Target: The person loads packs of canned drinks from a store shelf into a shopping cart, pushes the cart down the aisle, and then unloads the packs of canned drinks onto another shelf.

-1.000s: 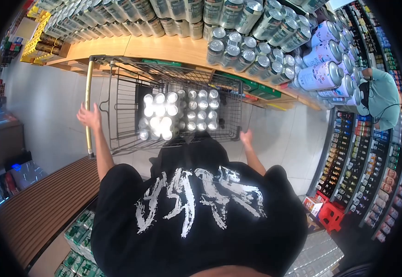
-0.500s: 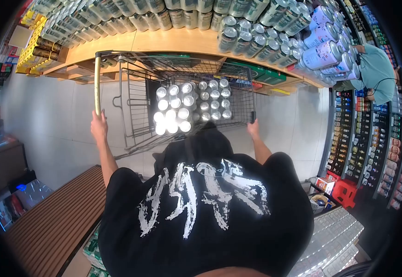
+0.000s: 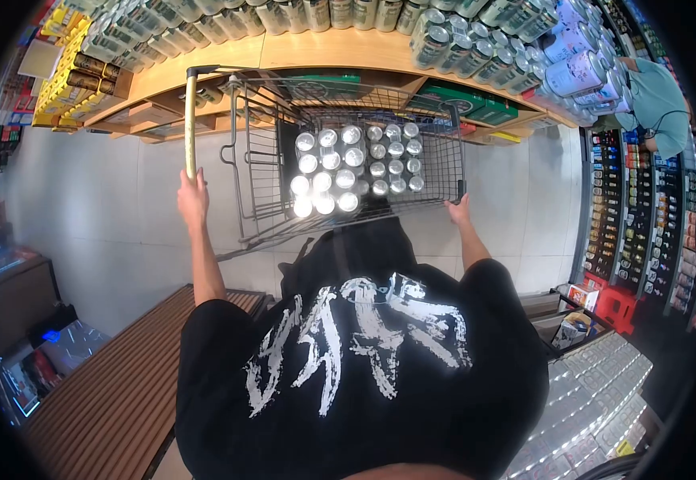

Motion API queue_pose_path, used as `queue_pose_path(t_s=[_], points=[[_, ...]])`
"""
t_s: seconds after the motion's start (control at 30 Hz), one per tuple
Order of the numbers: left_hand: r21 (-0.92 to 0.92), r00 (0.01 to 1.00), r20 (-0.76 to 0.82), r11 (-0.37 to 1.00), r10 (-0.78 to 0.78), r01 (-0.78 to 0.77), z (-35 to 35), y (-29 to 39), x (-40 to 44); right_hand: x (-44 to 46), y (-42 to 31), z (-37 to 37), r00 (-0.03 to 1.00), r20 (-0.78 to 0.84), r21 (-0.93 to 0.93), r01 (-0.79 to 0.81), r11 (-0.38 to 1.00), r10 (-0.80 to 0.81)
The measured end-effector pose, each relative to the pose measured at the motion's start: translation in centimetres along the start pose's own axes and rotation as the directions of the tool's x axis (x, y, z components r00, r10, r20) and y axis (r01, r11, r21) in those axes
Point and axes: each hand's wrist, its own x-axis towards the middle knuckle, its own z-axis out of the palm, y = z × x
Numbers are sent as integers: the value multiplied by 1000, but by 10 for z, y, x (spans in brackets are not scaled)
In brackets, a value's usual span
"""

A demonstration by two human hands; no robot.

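Note:
In front of me stands a wire shopping cart (image 3: pixel 264 180), side on, with packs of silver-topped cans (image 3: pixel 329 160) inside it. My left hand (image 3: pixel 193 198) is closed around the near end of the cart's yellow handle bar (image 3: pixel 190 128). At the cart's opposite end, my right hand (image 3: pixel 459 210) grips the near corner of the rim, just below a dark corner piece (image 3: pixel 461 187). Both arms are stretched forward from my black shirt.
Beyond the cart runs a wooden shelf (image 3: pixel 300 50) stacked with cans (image 3: pixel 436 44). A person in a green top (image 3: pixel 661 104) is by the bottle racks (image 3: pixel 604 208) at right. A slatted wooden surface (image 3: pixel 116 384) lies at lower left, and stacked packs (image 3: pixel 596 392) at lower right.
My left hand has come onto the handle bar and closed, and my right hand has closed on the cart's corner. In view, the cart and its cans have shifted right and slightly up.

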Motion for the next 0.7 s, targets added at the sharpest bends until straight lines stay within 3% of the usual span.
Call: queue_pose_path(t_s=[0.23, 0.37, 0.43, 0.53, 0.63, 0.7], points=[[46, 1000, -24, 999, -8, 9, -7, -22, 20, -31, -27, 11, 998, 62, -19, -27, 999, 28], [-106, 997, 2, 991, 83, -83, -6, -51, 41, -34, -37, 27, 999, 14, -6, -43, 999, 43], [-222, 994, 81, 974, 68, -48, -5, -67, 55, -19, -25, 48, 999, 5, 42, -41, 998, 41], [-348, 987, 151, 938, 54, 2, -8, -81, 66, 5, -15, 71, 990, -116, -115, 71, 991, -84], [-401, 988, 143, 916, 59, 4, -6, -86, 72, -29, -55, 40, 996, 87, 206, -20, 978, 2], [-411, 990, 127, 912, 69, -11, -7, -92, 73, -24, -63, 38, 996, 88, 140, -3, 990, -9]])
